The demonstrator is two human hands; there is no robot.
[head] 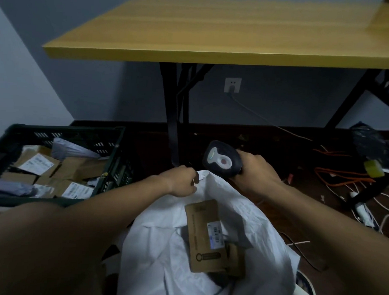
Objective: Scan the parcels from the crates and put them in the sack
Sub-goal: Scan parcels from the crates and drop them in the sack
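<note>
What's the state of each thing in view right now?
left hand: pinching the sack's far rim
right hand: gripping the scanner
scanner: held above the sack
sack: open, mouth held up
brown parcel: lying inside the sack, label up
crate: on the floor, holds parcels

Above and beyond my hands stands a yellow-topped table point(215, 31) on black legs point(173, 115). A wall socket point(232, 85) sits behind; orange cables point(342, 174) tangle to my right.
</note>
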